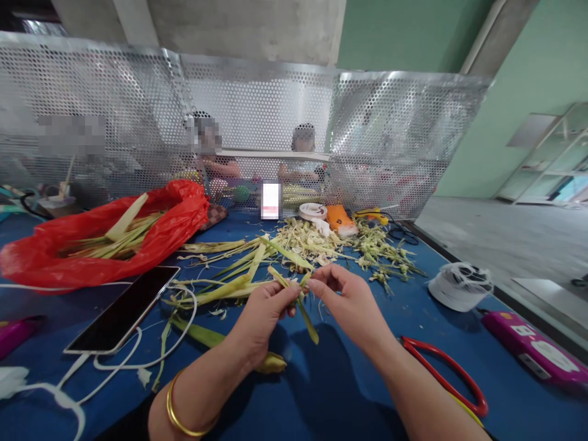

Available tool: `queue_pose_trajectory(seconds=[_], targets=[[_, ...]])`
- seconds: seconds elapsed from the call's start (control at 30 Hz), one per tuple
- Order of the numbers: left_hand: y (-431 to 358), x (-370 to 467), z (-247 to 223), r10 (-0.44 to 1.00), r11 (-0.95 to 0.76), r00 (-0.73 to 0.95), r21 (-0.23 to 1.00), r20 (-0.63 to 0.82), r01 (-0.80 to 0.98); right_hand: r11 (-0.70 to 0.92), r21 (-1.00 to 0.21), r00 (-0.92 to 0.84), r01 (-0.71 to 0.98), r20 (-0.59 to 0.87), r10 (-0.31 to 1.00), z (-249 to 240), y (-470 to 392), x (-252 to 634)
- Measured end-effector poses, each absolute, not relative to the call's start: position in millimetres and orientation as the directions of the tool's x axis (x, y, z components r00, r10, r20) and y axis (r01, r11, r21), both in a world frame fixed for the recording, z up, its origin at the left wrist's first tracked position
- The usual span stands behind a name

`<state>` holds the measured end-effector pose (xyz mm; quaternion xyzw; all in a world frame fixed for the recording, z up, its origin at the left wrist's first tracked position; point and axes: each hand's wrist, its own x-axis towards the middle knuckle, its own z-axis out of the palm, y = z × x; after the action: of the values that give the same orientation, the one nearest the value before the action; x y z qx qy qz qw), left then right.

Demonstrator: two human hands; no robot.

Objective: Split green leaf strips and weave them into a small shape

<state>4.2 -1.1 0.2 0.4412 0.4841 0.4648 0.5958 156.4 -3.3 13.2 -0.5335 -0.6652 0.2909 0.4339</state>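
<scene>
My left hand [274, 298] and my right hand [339, 293] come together above the middle of the blue table. Between their fingertips are narrow pale-green corn husk strips [307, 320], one end hanging down between the hands. The left fingers are pinched on the strips; the right thumb and fingers pinch them at the same spot. Exactly how the strips cross is hidden by the fingers. More long husks [229, 288] lie just beyond and left of my hands. A wider green husk [209, 335] passes beneath my left forearm.
A red plastic bag [184, 211] of husks lies at left, with a black-screened phone [124, 309] and white cable before it. Husk scraps [307, 239] are heaped behind my hands. Right stand a white spool [459, 288], red-handled tool [459, 367] and purple box [533, 346]. A perforated metal screen [257, 104] closes the back.
</scene>
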Motion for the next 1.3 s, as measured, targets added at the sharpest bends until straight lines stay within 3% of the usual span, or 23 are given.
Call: queue_pose_trajectory(seconds=[0.1,0.23,0.47,0.63,0.73,0.9,1.0,1.07,1.17,1.3], targets=[[-2.1,4.2,2.4,0.970,0.159,0.196,0.984,-0.141,-0.081,0.202,-0.922,-0.054,0.331,0.195,0.979,9.3,0.0,154.9],[-2.2,3.2,3.7,0.939,0.160,0.319,0.984,-0.128,-0.077,0.201,-0.953,-0.015,0.225,0.203,0.979,6.7,-1.2,150.2],[-2.3,2.4,0.8,0.947,0.226,0.269,0.957,-0.173,-0.181,0.351,-0.850,0.060,0.393,0.405,0.913,8.8,-3.2,148.2],[-3.6,2.2,6.7,0.952,0.225,0.249,0.959,-0.178,-0.172,0.404,-0.834,0.032,0.376,0.447,0.894,9.0,-6.6,145.9],[-2.7,2.1,7.2,0.961,0.199,0.223,0.970,-0.165,-0.138,0.413,-0.842,0.002,0.347,0.442,0.897,7.2,-5.1,145.2],[0.3,1.5,2.9,0.964,0.210,0.190,0.971,-0.186,-0.114,0.322,-0.857,-0.107,0.402,0.305,0.946,11.4,5.6,156.3],[2.2,-0.4,3.8,0.965,0.249,0.118,0.959,-0.234,-0.134,0.312,-0.675,-0.122,0.668,0.315,0.941,13.1,-3.0,176.6],[3.3,-1.9,5.3,0.960,0.277,0.086,0.948,-0.266,-0.158,0.226,-0.410,-0.084,0.884,0.335,0.938,5.1,-20.3,194.5],[4.4,-2.9,6.0,0.955,0.294,0.081,0.941,-0.284,-0.169,0.070,-0.110,-0.022,0.991,0.388,0.922,-22.8,-52.9,222.1],[5.4,-3.6,4.8,0.954,0.299,0.088,0.940,-0.288,-0.163,0.005,-0.037,0.011,0.999,0.418,0.909,-58.6,-80.3,251.2]])
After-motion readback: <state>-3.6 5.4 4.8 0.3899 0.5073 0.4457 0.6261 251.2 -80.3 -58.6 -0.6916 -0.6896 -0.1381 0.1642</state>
